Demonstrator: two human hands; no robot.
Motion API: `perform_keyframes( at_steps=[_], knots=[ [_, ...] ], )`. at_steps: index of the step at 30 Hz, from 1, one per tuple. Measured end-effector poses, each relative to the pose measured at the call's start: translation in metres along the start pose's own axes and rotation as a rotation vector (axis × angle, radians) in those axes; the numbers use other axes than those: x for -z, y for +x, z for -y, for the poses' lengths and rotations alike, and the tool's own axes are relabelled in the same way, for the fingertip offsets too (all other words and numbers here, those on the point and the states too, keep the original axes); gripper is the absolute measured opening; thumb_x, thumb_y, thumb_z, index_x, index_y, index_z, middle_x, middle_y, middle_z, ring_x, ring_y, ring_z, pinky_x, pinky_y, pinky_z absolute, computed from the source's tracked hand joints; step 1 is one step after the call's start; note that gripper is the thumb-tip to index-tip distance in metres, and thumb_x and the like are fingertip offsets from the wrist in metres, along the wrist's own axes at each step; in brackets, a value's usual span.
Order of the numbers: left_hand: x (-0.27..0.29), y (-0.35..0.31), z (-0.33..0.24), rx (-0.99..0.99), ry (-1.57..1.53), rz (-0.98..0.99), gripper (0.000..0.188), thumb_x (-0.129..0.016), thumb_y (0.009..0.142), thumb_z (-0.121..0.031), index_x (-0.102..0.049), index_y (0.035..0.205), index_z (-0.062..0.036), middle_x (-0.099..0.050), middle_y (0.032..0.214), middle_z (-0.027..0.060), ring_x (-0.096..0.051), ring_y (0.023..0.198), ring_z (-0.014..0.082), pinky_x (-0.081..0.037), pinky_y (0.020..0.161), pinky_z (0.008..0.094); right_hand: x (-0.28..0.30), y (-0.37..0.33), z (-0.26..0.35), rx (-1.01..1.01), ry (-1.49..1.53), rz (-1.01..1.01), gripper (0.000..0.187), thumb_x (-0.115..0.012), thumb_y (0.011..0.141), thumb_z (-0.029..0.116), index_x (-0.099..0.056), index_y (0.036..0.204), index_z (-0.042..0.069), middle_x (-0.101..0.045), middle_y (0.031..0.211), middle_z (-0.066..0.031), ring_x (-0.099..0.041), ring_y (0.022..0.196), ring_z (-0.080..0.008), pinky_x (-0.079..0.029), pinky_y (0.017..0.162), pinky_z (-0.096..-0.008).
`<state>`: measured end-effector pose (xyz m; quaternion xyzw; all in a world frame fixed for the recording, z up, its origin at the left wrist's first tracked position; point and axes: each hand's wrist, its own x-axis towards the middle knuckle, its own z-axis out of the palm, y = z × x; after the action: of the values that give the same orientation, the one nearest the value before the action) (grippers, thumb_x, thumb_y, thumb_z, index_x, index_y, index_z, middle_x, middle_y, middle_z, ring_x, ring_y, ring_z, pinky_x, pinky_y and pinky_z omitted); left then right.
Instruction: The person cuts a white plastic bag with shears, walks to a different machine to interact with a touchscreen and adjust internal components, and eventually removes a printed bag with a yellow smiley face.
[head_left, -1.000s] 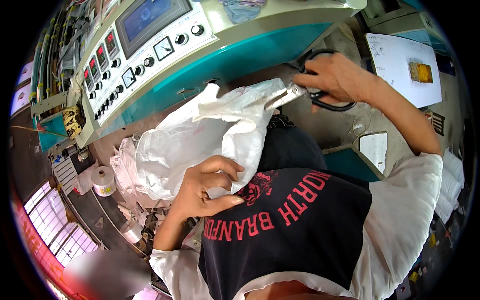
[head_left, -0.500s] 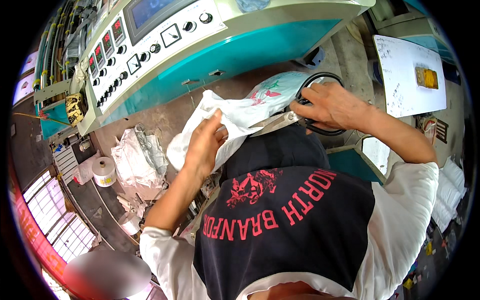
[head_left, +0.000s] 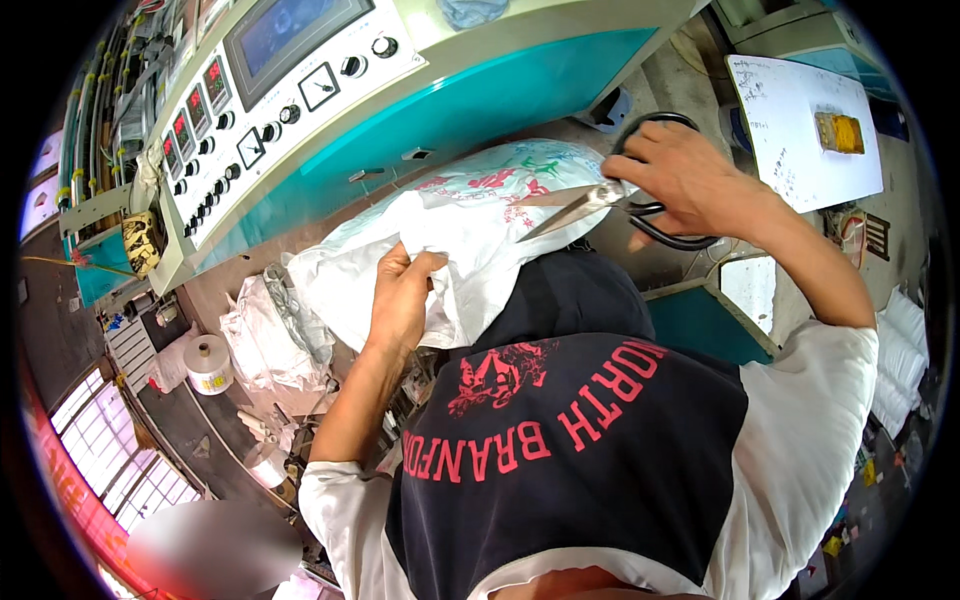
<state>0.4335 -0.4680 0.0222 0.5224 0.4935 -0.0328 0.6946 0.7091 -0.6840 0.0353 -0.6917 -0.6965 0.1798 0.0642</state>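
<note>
The white printed sack [head_left: 470, 232] hangs bunched before the person's middle, its long axis slanting from lower left up to the right. The left hand [head_left: 403, 295] is nearer, its grip pinching a fold. Scissors [head_left: 582, 208] reach in from the right, blades spread and pointing left along the sack, handles gripped by the right hand [head_left: 685, 175]; the teal machine [head_left: 480, 125] stands just beyond.

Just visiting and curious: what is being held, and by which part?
The right grip holds scissors by their black handles; the left grip pinches a white bag by its crumpled, unprinted part.
</note>
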Motion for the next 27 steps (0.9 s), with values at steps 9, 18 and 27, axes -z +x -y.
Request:
perform_keyframes(
  at_steps=[9,18,27],
  knots=[
    [-0.021,-0.017,-0.033,-0.087,0.052,-0.012,0.018,-0.059,0.079,-0.006,-0.064,0.097,-0.0028,-0.064,0.086,0.0009,-0.047,0.062,0.0042,-0.036,0.057,0.0195,0.007,0.024,0.001,0.081,-0.048,-0.015,0.066,-0.078,0.063,0.048,-0.054,0.11,0.009,-0.056,0.092,-0.01,-0.054,0.097,-0.0272,-0.044,0.08,-0.039],
    [-0.014,-0.005,-0.023,-0.216,-0.068,0.076,0.017,-0.057,0.087,-0.007,-0.063,0.102,-0.0012,-0.066,0.09,0.0028,-0.058,0.078,0.0084,-0.045,0.072,0.0237,-0.004,0.034,0.007,0.136,-0.004,-0.048,0.066,-0.071,0.066,0.056,-0.055,0.107,0.008,-0.058,0.085,-0.0104,-0.057,0.088,-0.0274,-0.042,0.078,-0.0402],
    [-0.017,-0.012,-0.031,-0.256,0.125,0.1,0.015,-0.056,0.09,-0.008,-0.062,0.102,-0.0006,-0.063,0.087,-0.0017,-0.053,0.077,0.0042,-0.042,0.069,0.0223,0.009,0.028,0.007,0.134,-0.089,0.128,0.059,-0.067,0.069,0.058,-0.056,0.098,0.008,-0.058,0.069,-0.0107,-0.062,0.067,-0.0296,-0.045,0.06,-0.0386]
  ],
)
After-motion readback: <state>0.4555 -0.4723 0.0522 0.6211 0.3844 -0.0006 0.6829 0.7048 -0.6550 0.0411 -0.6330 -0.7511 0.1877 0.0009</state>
